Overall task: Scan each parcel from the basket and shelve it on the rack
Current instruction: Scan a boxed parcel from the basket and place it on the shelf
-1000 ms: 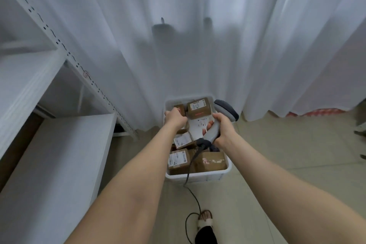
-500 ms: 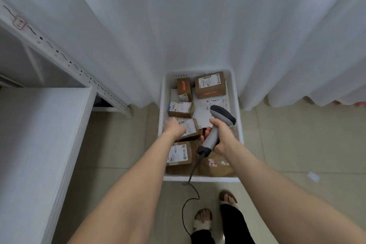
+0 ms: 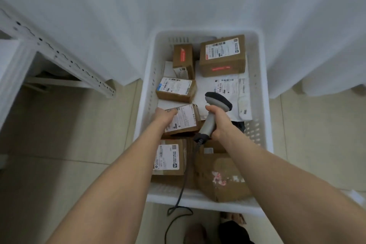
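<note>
A white plastic basket (image 3: 259,93) on the floor holds several brown cardboard parcels with white labels and a white mailer bag (image 3: 231,87). My left hand (image 3: 165,115) grips the left end of a small labelled parcel (image 3: 186,120) in the basket's middle. My right hand (image 3: 218,122) holds the grey barcode scanner (image 3: 213,113) by its handle, just right of that parcel, head pointing away from me. Red scanner light falls on two far parcels, one small (image 3: 183,56) and one large (image 3: 222,55).
The white metal rack (image 3: 59,55) with a perforated upright stands at the left, its shelf edge at the far left. White curtains hang behind the basket. The scanner's black cable (image 3: 179,202) trails over the basket's near rim to the tiled floor by my feet.
My head has tilted down and closer to the basket. My left hand has moved onto the middle parcel and taken hold of it; the scanner hand has stayed beside it.
</note>
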`<state>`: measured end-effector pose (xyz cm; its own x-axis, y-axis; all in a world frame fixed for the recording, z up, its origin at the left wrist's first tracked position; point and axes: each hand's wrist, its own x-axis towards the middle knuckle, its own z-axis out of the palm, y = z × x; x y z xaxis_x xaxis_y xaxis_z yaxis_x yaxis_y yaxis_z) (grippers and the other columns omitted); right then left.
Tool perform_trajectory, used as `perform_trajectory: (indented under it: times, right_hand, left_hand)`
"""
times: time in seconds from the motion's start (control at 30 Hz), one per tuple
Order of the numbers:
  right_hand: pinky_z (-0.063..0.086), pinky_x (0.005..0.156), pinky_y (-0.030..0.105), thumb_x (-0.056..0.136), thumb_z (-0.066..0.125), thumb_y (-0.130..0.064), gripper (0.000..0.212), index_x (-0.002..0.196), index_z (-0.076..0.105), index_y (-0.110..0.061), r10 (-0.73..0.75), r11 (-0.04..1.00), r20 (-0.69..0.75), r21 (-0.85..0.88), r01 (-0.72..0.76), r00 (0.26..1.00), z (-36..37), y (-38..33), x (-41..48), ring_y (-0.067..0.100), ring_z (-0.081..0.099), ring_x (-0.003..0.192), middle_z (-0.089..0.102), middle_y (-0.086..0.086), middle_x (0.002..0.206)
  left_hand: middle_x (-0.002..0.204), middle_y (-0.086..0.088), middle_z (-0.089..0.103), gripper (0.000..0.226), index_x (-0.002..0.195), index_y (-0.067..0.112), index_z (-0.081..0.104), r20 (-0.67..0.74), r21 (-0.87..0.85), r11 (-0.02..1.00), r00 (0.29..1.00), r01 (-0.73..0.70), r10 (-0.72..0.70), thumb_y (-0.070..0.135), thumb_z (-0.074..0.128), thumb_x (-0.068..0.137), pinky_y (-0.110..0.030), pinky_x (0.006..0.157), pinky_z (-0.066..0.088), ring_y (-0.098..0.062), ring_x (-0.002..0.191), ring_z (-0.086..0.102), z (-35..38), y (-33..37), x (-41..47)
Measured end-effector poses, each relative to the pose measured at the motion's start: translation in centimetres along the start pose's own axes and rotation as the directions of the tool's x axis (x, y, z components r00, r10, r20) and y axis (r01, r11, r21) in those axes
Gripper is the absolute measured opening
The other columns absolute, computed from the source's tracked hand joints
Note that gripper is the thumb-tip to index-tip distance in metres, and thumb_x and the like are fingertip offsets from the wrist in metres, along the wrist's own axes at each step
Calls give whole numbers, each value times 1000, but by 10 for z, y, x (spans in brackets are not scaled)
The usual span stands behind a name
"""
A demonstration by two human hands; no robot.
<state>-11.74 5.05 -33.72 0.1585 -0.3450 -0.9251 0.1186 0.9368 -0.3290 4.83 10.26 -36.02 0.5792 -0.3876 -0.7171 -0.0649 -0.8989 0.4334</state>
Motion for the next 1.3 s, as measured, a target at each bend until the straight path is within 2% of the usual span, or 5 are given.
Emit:
perform_trajectory:
  times: [0.27,0.43,0.7,0.87,1.3]
  right_hand:
    - [57,53,36,90,64,-19,13,99,61,-11,3,1000,103,17,-5,995,10,4,-2,23,70,54,72,6,62]
    - [53,92,50,89,67,-25,38,123,61,-9,-54,997,53,54,51,997,15,-15,-64,31,68,98,70,9,109]
    - [53,93,52,86,72,-34,46,124,60,-11,-113,991,52,81,108,992,29,-54,-210,31,68,98,70,11,106]
    - [58,59,40,87,68,-41,38,115,64,-15,-146,980,189,162,116,971,41,-86,-313,29,74,78,77,9,84]
    - [55,89,46,87,70,-20,21,102,64,-8,-201,971,238,180,160,950,65,-119,-510,30,70,86,74,12,81]
  left_hand:
    - [99,-11,70,52,122,6,53,66,-391,906,987,162,-148,46,60,88,-41,79,58,-27,85,70,-3,5,1]
    - [105,-15,70,47,120,5,53,127,-618,762,981,193,-145,38,64,88,-51,82,56,-32,91,70,-44,34,-51]
    - [96,-8,67,38,117,12,54,124,-597,801,991,34,50,30,62,84,-32,60,52,-25,81,67,-135,107,-176]
    - [76,-3,63,24,97,16,57,76,-492,862,981,-118,177,32,63,81,-31,63,49,-21,74,61,-204,156,-258]
    - [81,-1,62,35,94,17,64,-127,-503,749,894,-431,429,50,51,91,-30,69,45,-21,82,60,-305,241,-437]
